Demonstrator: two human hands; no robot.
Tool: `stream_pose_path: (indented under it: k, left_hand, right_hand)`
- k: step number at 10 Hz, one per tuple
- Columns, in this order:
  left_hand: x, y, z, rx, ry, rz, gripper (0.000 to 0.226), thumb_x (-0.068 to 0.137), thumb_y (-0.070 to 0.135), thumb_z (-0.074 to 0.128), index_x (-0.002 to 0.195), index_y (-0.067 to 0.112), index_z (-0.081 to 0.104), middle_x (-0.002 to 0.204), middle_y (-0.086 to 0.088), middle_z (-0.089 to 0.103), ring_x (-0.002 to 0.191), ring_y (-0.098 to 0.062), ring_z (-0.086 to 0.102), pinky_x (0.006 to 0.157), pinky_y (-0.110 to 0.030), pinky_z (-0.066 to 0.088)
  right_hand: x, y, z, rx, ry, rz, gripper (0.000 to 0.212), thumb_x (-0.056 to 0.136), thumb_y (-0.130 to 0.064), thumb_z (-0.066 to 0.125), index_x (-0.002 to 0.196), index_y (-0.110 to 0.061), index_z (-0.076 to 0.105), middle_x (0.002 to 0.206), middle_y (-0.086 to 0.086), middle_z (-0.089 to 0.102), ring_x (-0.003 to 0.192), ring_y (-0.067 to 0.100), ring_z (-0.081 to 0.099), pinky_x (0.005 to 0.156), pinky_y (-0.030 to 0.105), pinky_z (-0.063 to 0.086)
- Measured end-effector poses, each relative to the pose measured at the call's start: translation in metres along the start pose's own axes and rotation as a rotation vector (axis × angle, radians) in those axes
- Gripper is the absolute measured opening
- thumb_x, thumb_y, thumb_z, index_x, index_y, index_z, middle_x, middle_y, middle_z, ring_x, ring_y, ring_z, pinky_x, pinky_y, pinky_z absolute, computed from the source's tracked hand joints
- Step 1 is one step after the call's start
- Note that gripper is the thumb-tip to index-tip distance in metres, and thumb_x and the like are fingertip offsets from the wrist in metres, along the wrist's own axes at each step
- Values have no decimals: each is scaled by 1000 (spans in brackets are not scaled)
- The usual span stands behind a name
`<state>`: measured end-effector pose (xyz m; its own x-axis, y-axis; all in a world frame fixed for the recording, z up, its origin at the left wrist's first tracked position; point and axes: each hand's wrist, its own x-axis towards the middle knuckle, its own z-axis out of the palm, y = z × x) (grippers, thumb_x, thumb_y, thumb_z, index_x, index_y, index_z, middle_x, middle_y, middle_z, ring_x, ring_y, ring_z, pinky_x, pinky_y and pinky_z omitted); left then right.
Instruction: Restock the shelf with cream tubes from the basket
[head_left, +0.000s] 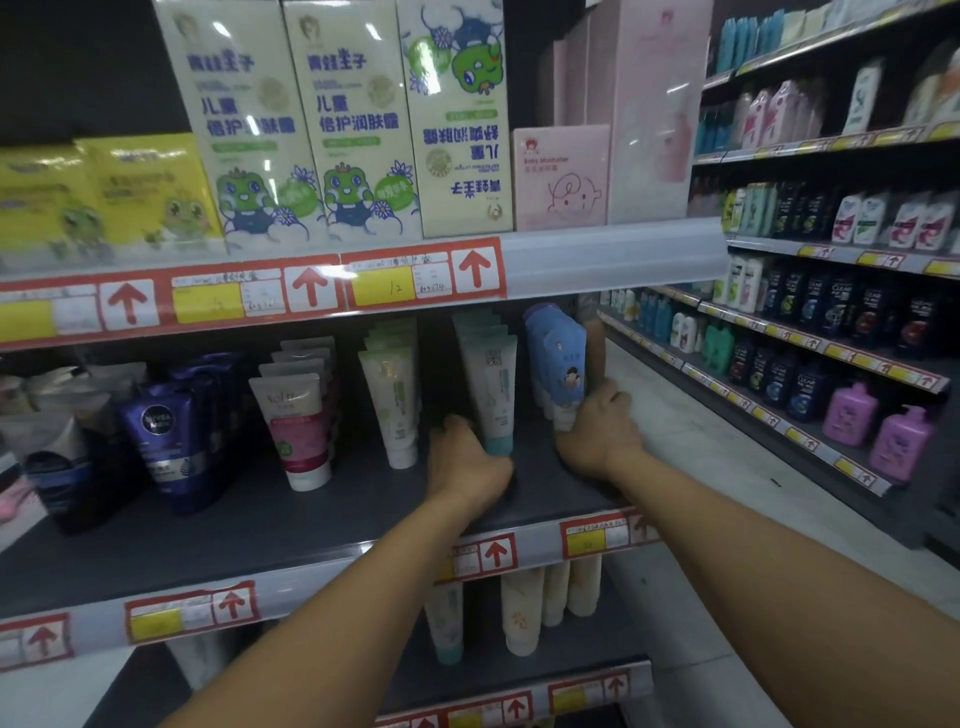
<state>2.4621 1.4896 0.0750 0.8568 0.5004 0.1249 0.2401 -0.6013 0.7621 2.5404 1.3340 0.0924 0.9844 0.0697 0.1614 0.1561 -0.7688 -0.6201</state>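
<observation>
Reaching into the middle shelf (311, 514), both hands work at its right end. Left to right along that shelf: a blurred cluster of pale packs at the far left edge, count unclear; a row of dark blue tubes (163, 441), front one clear, those behind merging, maybe four; a row of white-and-pink tubes (298, 426), about four, caps down; a row of white-and-green tubes (392, 405), at least three, rear ones half hidden; a row of white tubes with teal caps (491, 384), about four; then a row of blue-topped tubes (558, 358) by the shelf's right edge, three or four, overlapping.

Left hand (467, 462) is curled around the teal cap of the front teal-capped tube, which stands upright on the shelf, cap down. Right hand (597, 426) grips the lower end of the front blue-topped tube, fingers wrapped behind it; fingertips hidden.

Upper shelf: two yellow boxes (104, 192) at left, blurred; three tall cream boxes with a green frog figure (332, 119), the third upside down; one small pink box (561, 176), taller pink boxes behind it.

Lower shelf, partly hidden by the forearms: one teal-capped tube (447, 623) and about three cream-coloured tubes (524, 608).

Side aisle shelving (831, 260) at right holds many bottles, too small to count; two purple pump bottles (878, 426) stand out.
</observation>
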Motion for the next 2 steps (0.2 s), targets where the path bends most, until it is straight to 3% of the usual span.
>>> stream_pose_path:
  k: [2]
  left_hand:
    - [-30, -6, -23, -109, -5, 59, 44, 92, 18, 76, 131, 29, 58, 133, 4, 60, 123, -17, 61, 103, -37, 54]
  right_hand:
    - [-37, -10, -5, -125, -44, -77, 66, 93, -32, 71, 146, -10, 39, 151, 14, 32, 122, 34, 57, 97, 42, 51]
